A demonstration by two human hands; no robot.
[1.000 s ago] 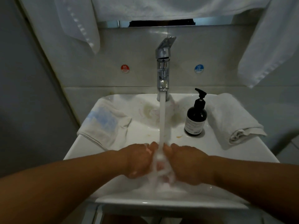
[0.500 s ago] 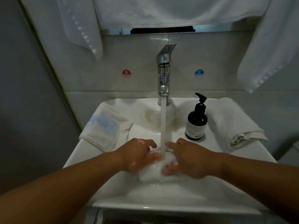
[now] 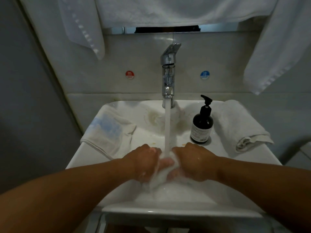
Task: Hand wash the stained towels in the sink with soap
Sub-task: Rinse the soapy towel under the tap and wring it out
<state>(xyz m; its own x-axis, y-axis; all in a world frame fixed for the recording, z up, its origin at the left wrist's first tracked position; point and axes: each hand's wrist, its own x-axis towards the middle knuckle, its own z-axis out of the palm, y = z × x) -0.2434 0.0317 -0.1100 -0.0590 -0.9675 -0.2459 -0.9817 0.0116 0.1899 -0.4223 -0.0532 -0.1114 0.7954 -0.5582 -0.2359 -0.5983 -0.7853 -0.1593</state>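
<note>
A wet white towel (image 3: 159, 177) is bunched between my two hands over the white sink (image 3: 87, 158). My left hand (image 3: 144, 161) and my right hand (image 3: 193, 161) both grip it, knuckles up, thumbs close together. Water streams from the chrome tap (image 3: 168, 73) straight onto the towel between my hands. A stained white towel with a blue patch (image 3: 109, 132) lies on the sink's left rim. Another white towel (image 3: 239, 125), folded, lies on the right rim. The dark soap pump bottle (image 3: 202, 125) stands right of the tap.
White towels hang above at the top left (image 3: 80, 26), top middle and top right (image 3: 277, 47). Red hot and blue cold stickers mark the tiled wall behind the tap. Brownish stains show on the basin near the tap's base. A grey wall stands on the left.
My hands have closed in and squeezed the towel together under the stream; half a second ago they lay flatter on the bunched towel. The view has shifted slightly.
</note>
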